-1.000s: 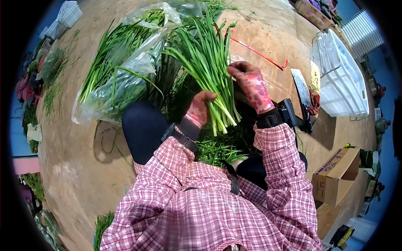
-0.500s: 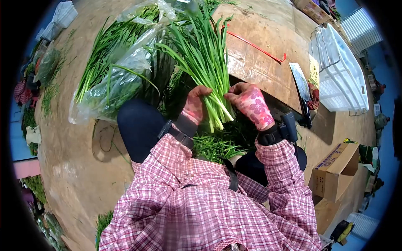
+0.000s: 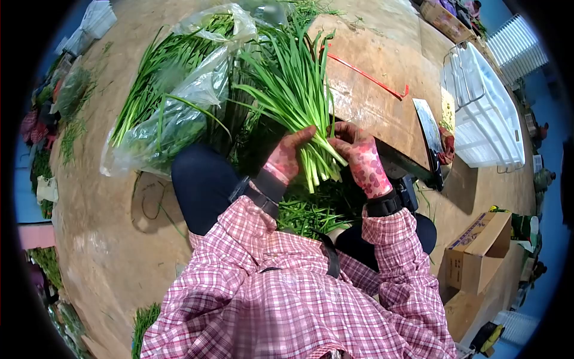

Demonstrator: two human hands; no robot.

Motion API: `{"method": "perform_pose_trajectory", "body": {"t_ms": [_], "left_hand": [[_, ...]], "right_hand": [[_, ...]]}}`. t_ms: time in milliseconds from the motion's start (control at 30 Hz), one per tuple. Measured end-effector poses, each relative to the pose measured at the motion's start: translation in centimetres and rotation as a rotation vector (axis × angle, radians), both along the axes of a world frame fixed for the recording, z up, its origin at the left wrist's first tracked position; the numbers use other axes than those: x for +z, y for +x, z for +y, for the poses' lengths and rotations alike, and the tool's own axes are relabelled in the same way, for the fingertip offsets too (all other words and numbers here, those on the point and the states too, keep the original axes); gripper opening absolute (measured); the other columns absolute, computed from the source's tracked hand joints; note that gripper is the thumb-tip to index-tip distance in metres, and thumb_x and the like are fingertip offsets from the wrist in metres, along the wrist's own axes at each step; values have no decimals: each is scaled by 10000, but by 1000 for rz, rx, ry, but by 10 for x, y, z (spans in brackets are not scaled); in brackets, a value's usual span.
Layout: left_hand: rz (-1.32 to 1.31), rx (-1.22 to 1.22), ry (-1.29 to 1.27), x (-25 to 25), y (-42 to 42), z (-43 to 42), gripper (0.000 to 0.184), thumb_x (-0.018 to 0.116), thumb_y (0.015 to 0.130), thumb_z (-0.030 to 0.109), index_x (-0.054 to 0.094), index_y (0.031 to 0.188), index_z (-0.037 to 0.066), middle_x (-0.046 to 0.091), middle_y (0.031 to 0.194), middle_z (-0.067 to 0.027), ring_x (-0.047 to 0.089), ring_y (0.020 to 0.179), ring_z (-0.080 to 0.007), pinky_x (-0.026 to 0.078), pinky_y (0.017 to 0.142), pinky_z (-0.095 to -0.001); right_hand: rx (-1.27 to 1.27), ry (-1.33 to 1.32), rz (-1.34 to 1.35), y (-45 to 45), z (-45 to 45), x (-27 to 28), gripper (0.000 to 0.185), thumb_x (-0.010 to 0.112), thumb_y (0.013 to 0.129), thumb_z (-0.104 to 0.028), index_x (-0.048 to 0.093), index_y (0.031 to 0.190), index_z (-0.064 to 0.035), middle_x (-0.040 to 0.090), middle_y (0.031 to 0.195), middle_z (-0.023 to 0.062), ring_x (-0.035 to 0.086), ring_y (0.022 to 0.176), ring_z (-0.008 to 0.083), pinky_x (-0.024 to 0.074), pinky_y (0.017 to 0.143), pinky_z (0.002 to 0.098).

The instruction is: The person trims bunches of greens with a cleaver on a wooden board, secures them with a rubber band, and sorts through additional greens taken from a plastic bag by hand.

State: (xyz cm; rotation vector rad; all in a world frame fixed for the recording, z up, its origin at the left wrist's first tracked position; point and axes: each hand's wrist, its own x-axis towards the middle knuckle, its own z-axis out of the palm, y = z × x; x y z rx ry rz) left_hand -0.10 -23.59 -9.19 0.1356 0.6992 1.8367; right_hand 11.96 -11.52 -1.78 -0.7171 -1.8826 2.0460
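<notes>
A bunch of garlic chives (image 3: 293,90) is held in front of me, with leaves fanning up and away and pale stalk ends pointing down toward my lap. My left hand (image 3: 287,158) is closed round the lower stalks, its thumb across the front. At the right side of the same bunch, my right hand (image 3: 362,160) has thumb and fingers pinched on outer stalks near the pale ends. Both hands wear pink patterned fingerless coverings. Below them lies a heap of loose green leaves (image 3: 311,214).
To the left, an open clear plastic bag (image 3: 194,107) holds more chives. On the wooden board (image 3: 382,51) lie a red tie (image 3: 365,75) and, at its right edge, a cleaver (image 3: 426,125). A white crate (image 3: 487,113) and a cardboard box (image 3: 478,251) stand to the right.
The bunch and my left hand have shifted slightly right and down. My right hand has turned, and its fingers now pinch closer against the stalks. The view has tilted a little.
</notes>
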Motion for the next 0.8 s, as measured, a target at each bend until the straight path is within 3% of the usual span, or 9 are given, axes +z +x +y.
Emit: {"method": "perform_pose_trajectory", "body": {"t_ms": [133, 267, 300, 400, 433, 500, 600, 767, 800], "left_hand": [[-16, 16, 52, 14, 1, 1, 572, 626, 831, 169, 485, 1375, 59, 646, 966, -86, 663, 882, -227, 563, 805, -365], [8, -5, 54, 15, -4, -3, 564, 613, 837, 152, 484, 1379, 66, 634, 1011, -89, 655, 939, -244, 565, 814, -385], [-14, -6, 85, 16, -5, -3, 567, 610, 836, 145, 480, 1383, 66, 632, 1028, -95, 655, 949, -256, 564, 823, -397], [-120, -35, 211, 8, -2, 0, 595, 583, 838, 115, 436, 1413, 61, 622, 1113, -125, 649, 1005, -311, 553, 868, -461], [-171, -48, 229, -2, -2, 2, 619, 563, 843, 138, 396, 1433, 50, 590, 1228, -165, 611, 1098, -354, 530, 906, -499], [-373, -247, 322, 5, -6, -3, 664, 565, 829, 198, 368, 1442, 36, 530, 1334, -193, 556, 1181, -395, 490, 955, -541], [-293, -187, 308, 6, 0, -4, 745, 574, 776, 280, 363, 1436, 9, 490, 1374, -226, 524, 1209, -428, 437, 1002, -571], [-282, -199, 339, 9, 2, -4, 733, 563, 812, 298, 340, 1445, 4, 472, 1390, -229, 523, 1212, -408, 416, 1037, -538], [-165, -159, 287, 13, 1, -5, 706, 567, 827, 251, 337, 1449, 11, 475, 1387, -223, 536, 1207, -366, 416, 1042, -527]], "right_hand": [[20, -147, -5, 25, -10, 20, 204, 646, 849, -31, 585, 1039, 10, 597, 832, 10, 538, 677, 81, 424, 615, 204], [199, -259, -7, 95, 15, 32, 252, 665, 830, -65, 581, 1059, -1, 625, 840, 51, 561, 652, 113, 445, 600, 232], [264, -59, -370, 102, 24, 41, 340, 671, 842, -116, 588, 1142, 21, 677, 936, 122, 643, 762, 189, 512, 678, 294], [121, 892, -422, 99, 26, 4, 467, 638, 895, -207, 526, 1278, 37, 620, 1212, 210, 627, 1096, 267, 488, 936, 351], [121, 855, -349, 89, 16, 7, 440, 629, 904, -205, 540, 1265, 30, 617, 1217, 181, 623, 1070, 231, 491, 895, 324], [225, 10, -258, 70, 0, 4, 361, 618, 904, -166, 576, 1206, 28, 666, 1029, 115, 644, 861, 170, 503, 737, 278], [18, 8, -225, 51, -11, 5, 203, 574, 909, -82, 619, 1071, 31, 610, 732, 11, 542, 580, 78, 430, 540, 226], [148, 165, -197, 38, -16, 16, 226, 596, 916, -115, 634, 1051, 63, 596, 725, 2, 521, 598, 85, 428, 568, 238], [140, 207, -343, 38, -12, 17, 312, 615, 926, -168, 616, 1127, 71, 667, 833, 64, 615, 718, 137, 481, 656, 259]]}}
